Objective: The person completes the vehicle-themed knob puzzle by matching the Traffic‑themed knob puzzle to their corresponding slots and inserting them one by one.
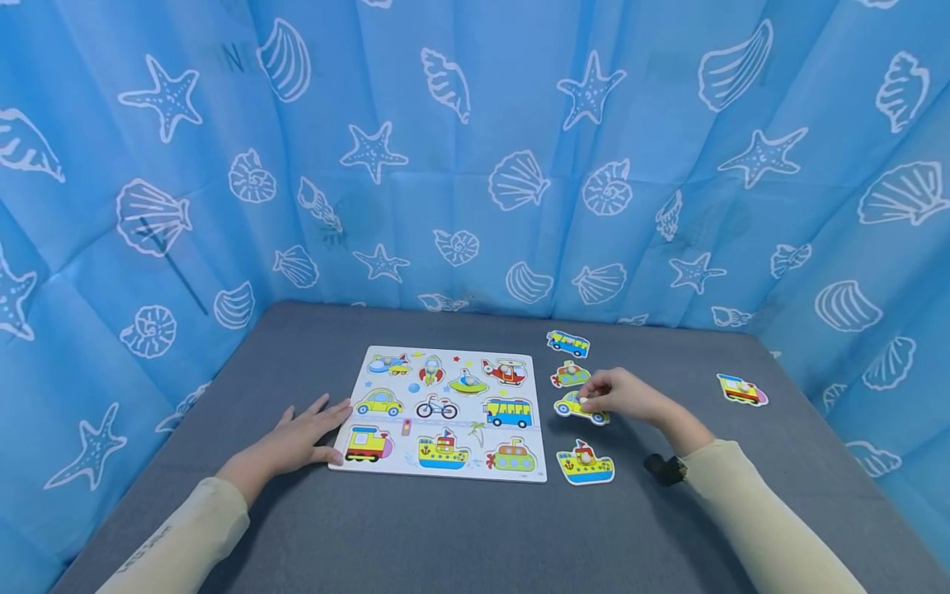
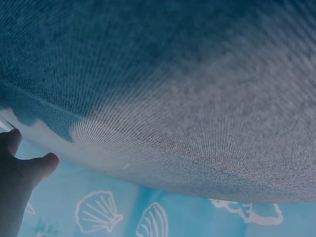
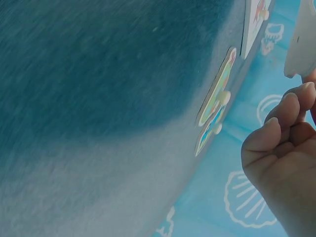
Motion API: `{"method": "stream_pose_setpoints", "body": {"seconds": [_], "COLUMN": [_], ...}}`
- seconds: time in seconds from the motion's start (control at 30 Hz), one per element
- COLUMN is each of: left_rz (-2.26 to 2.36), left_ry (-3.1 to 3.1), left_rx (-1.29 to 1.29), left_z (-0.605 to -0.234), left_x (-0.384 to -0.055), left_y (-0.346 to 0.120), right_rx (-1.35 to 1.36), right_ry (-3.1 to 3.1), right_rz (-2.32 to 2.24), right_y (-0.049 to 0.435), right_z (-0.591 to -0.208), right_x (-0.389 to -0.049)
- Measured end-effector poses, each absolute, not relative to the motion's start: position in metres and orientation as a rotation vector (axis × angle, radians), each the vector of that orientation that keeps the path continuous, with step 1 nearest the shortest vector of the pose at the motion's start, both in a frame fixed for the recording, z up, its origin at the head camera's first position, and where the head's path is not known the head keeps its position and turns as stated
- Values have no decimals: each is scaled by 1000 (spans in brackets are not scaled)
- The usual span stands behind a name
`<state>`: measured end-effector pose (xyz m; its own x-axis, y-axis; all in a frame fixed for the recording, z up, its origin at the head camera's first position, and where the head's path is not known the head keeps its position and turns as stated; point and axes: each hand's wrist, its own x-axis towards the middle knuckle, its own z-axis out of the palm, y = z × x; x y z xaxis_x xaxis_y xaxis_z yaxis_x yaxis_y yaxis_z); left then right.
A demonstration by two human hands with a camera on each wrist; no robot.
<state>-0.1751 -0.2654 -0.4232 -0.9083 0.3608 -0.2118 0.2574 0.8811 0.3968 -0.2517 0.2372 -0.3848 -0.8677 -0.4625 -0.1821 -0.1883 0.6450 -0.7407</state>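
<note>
My right hand (image 1: 623, 396) pinches the yellow car puzzle piece (image 1: 570, 406) by its knob, just right of the puzzle board (image 1: 453, 433). In the right wrist view, the pale underside of the held car piece shows beyond my curled fingers (image 3: 269, 136). On the board's left edge rests my left hand (image 1: 300, 437), its fingers spread. Vehicle pictures cover the white board, and the plane, rocket, flying saucer and helicopter in its top row carry knobs. Only a dark part of the left hand (image 2: 22, 170) shows in the left wrist view.
Right of the board lie a blue bus piece (image 1: 568, 343), a green submarine piece (image 1: 567, 374) and a yellow boat piece (image 1: 586, 466). A train piece (image 1: 740, 390) lies farther right on the grey table (image 1: 445, 536). A blue shell-patterned curtain (image 1: 475, 132) surrounds the table.
</note>
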Motion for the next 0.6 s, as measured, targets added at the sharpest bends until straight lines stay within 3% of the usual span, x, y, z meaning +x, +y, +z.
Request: {"method": "stream_pose_setpoints", "body": {"seconds": [0.6], "left_rz": [503], "left_ry": [2777], "left_rx": [461], "left_z": [-424], "left_x": [-175], "left_y": [-265], "right_rx": [-557], "right_ry": [2486], "right_rz": [-1102], "right_y": [198], "right_z": [-383], "right_x": [-259]}}
